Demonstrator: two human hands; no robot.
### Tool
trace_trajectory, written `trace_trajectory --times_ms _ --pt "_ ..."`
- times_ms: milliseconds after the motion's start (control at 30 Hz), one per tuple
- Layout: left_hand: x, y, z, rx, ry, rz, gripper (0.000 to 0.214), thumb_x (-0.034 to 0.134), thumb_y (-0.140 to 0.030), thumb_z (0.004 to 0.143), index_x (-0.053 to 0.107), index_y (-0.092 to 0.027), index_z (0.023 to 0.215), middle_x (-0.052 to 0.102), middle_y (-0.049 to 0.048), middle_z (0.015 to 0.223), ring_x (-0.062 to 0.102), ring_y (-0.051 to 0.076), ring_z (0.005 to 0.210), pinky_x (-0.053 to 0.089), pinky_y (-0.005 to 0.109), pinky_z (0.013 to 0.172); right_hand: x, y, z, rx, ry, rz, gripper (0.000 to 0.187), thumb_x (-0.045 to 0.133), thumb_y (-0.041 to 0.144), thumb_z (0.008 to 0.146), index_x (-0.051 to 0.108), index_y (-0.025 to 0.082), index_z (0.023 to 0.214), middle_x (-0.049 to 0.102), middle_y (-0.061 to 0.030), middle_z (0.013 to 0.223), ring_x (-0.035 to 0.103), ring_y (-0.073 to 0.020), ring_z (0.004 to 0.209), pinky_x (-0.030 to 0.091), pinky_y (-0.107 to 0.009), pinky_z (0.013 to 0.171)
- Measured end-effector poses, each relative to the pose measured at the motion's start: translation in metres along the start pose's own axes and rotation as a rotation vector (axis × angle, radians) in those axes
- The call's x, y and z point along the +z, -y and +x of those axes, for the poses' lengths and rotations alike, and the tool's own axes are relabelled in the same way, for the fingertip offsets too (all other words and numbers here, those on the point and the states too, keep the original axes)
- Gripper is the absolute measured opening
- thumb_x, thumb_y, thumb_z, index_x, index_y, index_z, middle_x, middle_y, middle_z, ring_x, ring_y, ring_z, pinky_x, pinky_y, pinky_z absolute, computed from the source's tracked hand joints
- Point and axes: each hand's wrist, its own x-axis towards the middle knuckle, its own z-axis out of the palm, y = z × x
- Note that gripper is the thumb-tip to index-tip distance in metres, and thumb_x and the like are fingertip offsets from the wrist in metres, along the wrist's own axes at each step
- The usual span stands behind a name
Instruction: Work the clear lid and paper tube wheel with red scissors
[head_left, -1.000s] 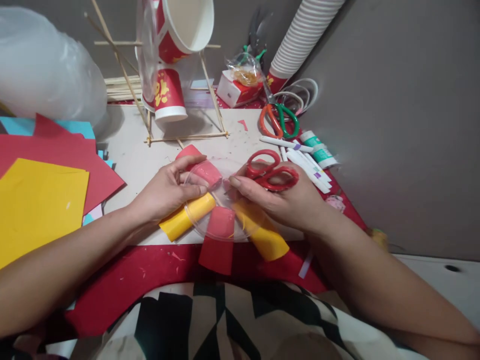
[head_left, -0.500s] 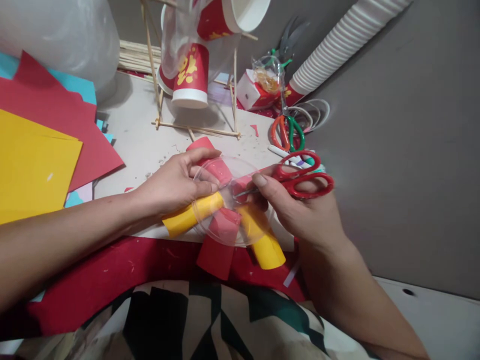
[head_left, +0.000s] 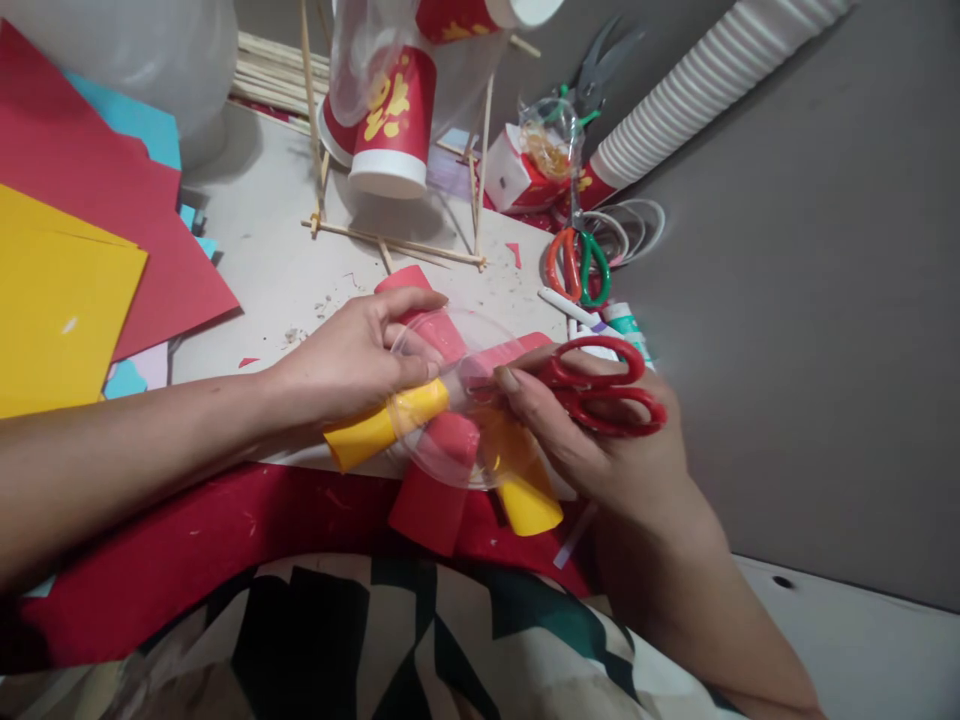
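My left hand (head_left: 375,340) pinches a clear round plastic disc (head_left: 420,455) by its left part, fingers closed on it. Curled paper strips fan out around the disc: a yellow strip (head_left: 360,430) under my left hand, a red strip (head_left: 431,505) toward my lap, a second yellow strip (head_left: 529,490) on the right, and more red paper (head_left: 409,280) at the far side. In my right hand (head_left: 600,450) are red-handled scissors (head_left: 600,390), gripped near the pivot with handles pointing right. Their tips meet the disc near its middle; whether they pierce it I cannot tell.
Red paper sheets (head_left: 150,220) and yellow sheets (head_left: 60,300) lie at left. Beyond my hands stands a wooden stick frame (head_left: 397,245) with red paper cups (head_left: 397,120). Orange-and-green-handled scissors (head_left: 577,265), markers (head_left: 570,305) and stacked cups (head_left: 697,90) line the right.
The scissors' handles have swung down toward me, turning with my right hand, while the tips stay near the disc's middle. My left hand keeps its hold. The view has shifted slightly.
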Motion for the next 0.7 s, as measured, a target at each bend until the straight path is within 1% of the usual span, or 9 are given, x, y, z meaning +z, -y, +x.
trace_trajectory --times_ms 100,167,233,300,367,433,500,567,700 --pt "0.001 0.000 -0.001 0.004 0.002 -0.015 0.064 0.065 -0.008 0.080 0.055 -0.017 0.143 0.076 0.0085 0.085 0.072 0.023 0.062 0.051 0.033 0.050 0.001 0.002 0.000 -0.102 0.029 -0.126 0.019 0.062 0.021 0.094 0.058 0.024 0.075 0.066 -0.0004 0.069 0.064 -0.0149 0.063 0.052 -0.029 0.061" --pt "0.001 0.000 -0.001 0.025 0.015 -0.037 0.063 0.065 -0.008 0.081 0.056 -0.018 0.142 0.076 0.0085 0.085 0.071 0.023 0.061 0.050 0.033 0.049 0.002 0.003 0.001 -0.145 0.039 -0.161 0.018 0.062 0.021 0.094 0.059 0.024 0.077 0.067 -0.0009 0.070 0.063 -0.0148 0.063 0.051 -0.029 0.060" --pt "0.000 0.001 -0.001 0.013 0.017 -0.053 0.063 0.065 -0.006 0.080 0.056 -0.017 0.141 0.075 0.0079 0.083 0.069 0.021 0.059 0.048 0.032 0.048 0.002 0.001 0.002 -0.120 0.008 -0.106 0.019 0.063 0.021 0.094 0.059 0.024 0.076 0.066 -0.0008 0.070 0.062 -0.0144 0.062 0.050 -0.028 0.058" --pt "0.000 -0.001 -0.001 -0.009 0.011 -0.060 0.064 0.065 -0.005 0.079 0.055 -0.017 0.141 0.074 0.0069 0.081 0.068 0.020 0.057 0.047 0.030 0.047 0.001 -0.001 0.002 -0.044 -0.036 0.024 0.019 0.062 0.021 0.095 0.062 0.024 0.076 0.066 -0.0005 0.071 0.062 -0.0141 0.063 0.049 -0.028 0.057" --pt "0.001 -0.004 -0.002 -0.015 0.006 -0.065 0.064 0.066 -0.005 0.079 0.055 -0.018 0.141 0.073 0.0055 0.080 0.067 0.019 0.057 0.046 0.029 0.048 0.000 -0.003 0.001 0.026 -0.088 0.149 0.020 0.060 0.025 0.098 0.064 0.024 0.078 0.066 -0.0005 0.071 0.063 -0.0143 0.064 0.050 -0.029 0.057" --pt "0.002 -0.009 -0.003 -0.056 0.000 -0.062 0.062 0.067 -0.007 0.079 0.057 -0.020 0.139 0.073 0.0039 0.080 0.068 0.018 0.059 0.047 0.027 0.050 0.000 -0.005 0.000 0.054 -0.141 0.214 0.022 0.059 0.031 0.099 0.066 0.023 0.080 0.066 -0.0007 0.071 0.064 -0.0149 0.065 0.052 -0.030 0.059" --pt "0.003 -0.015 -0.005 -0.123 -0.014 -0.055 0.061 0.068 -0.010 0.080 0.057 -0.021 0.139 0.072 0.0022 0.081 0.068 0.016 0.061 0.048 0.026 0.052 0.000 -0.006 -0.001 0.044 -0.186 0.227 0.023 0.061 0.034 0.098 0.067 0.023 0.079 0.066 -0.0001 0.071 0.063 -0.0146 0.064 0.052 -0.031 0.061" --pt "0.004 -0.019 -0.007 -0.167 -0.027 -0.046 0.062 0.068 -0.010 0.081 0.056 -0.022 0.140 0.072 0.0013 0.082 0.067 0.015 0.061 0.047 0.025 0.053 0.001 -0.007 -0.001 0.030 -0.192 0.213 0.021 0.062 0.033 0.097 0.068 0.023 0.080 0.066 0.0010 0.071 0.062 -0.0134 0.061 0.053 -0.031 0.061" --pt "0.006 -0.021 -0.009 -0.158 -0.043 -0.029 0.062 0.066 -0.009 0.080 0.057 -0.022 0.140 0.071 0.0012 0.082 0.064 0.014 0.057 0.044 0.023 0.050 0.004 -0.010 0.002 -0.028 -0.123 0.136 0.017 0.064 0.024 0.096 0.068 0.025 0.079 0.066 0.0022 0.071 0.061 -0.0125 0.060 0.053 -0.030 0.060"
